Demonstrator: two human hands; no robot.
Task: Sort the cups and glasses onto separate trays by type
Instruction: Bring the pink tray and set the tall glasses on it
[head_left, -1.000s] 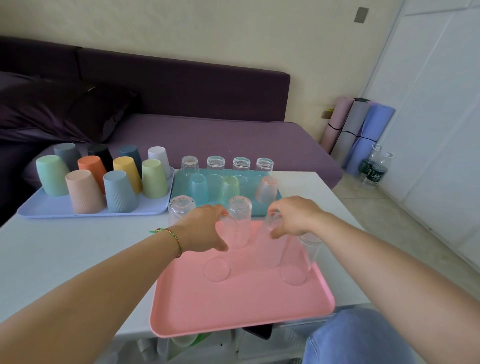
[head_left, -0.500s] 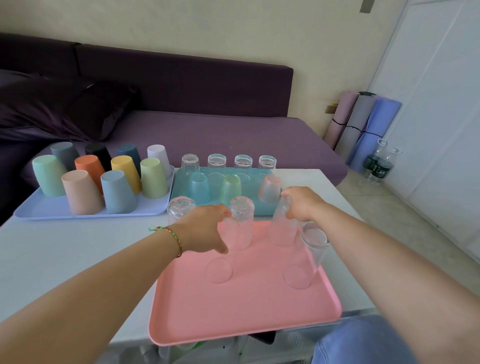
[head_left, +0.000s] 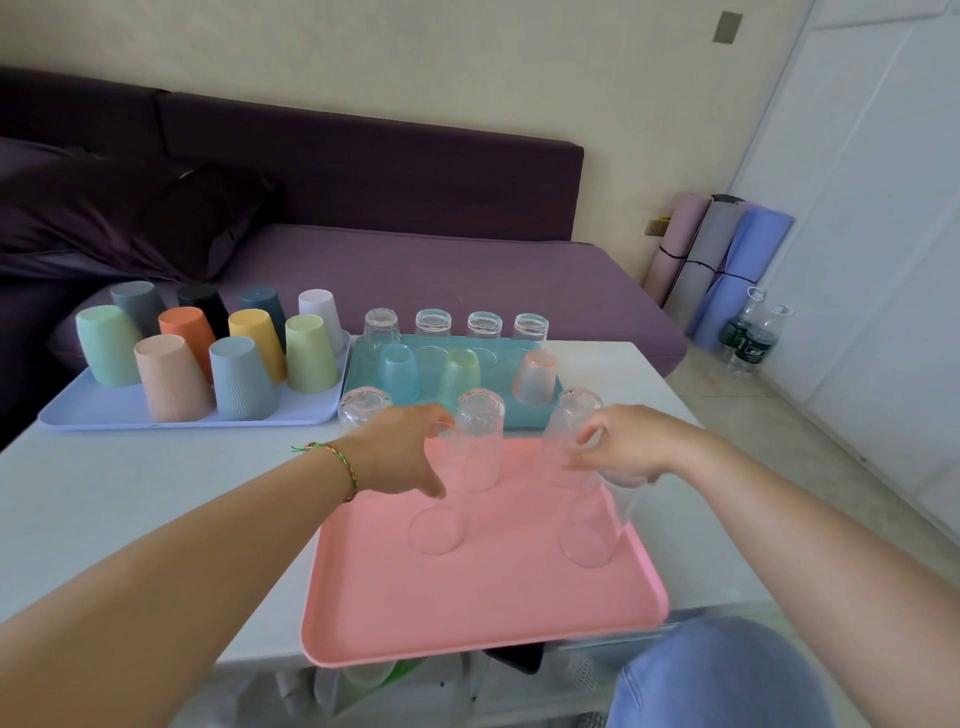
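Left grip (head_left: 400, 452): fingers and thumb curled round the upper end of the front left tall glass (head_left: 435, 525), holding it from above. A thin woven bracelet (head_left: 337, 457) sits on the wrist.
Right grip (head_left: 628, 447): forefinger and thumb curled in a pinch on the right side of the back right tall glass (head_left: 561, 421). The rest of the grip hangs over the front right tall glass (head_left: 597, 519), and I cannot tell whether it touches that one.
Tall glasses: clear, narrow and straight-sided, all mouth-down. The pink of the tray shows through them, and their rims draw faint circles on it.
Where they stand: the two front glasses, the back right one and the back middle tall glass (head_left: 480, 441) are on the pink tray (head_left: 467, 613). A fifth tall glass (head_left: 363, 408) is at the back left, its foot hidden behind the left grip.
Pink tray: on the near edge of the white desk (head_left: 130, 493), overhanging it slightly.
Teal tray (head_left: 524, 418): just behind the pink one. It holds four short clear glasses (head_left: 432, 322) in a back row and three tinted see-through cups (head_left: 397, 371) (blue, green, orange), all inverted.
Lavender tray (head_left: 104, 410): left of the teal tray, with ten opaque pastel and dark cups (head_left: 244, 384), mouth-down.
Surroundings: a purple sofa (head_left: 415, 270), rolled mats (head_left: 727, 260) and water bottles (head_left: 748, 343) on the floor.
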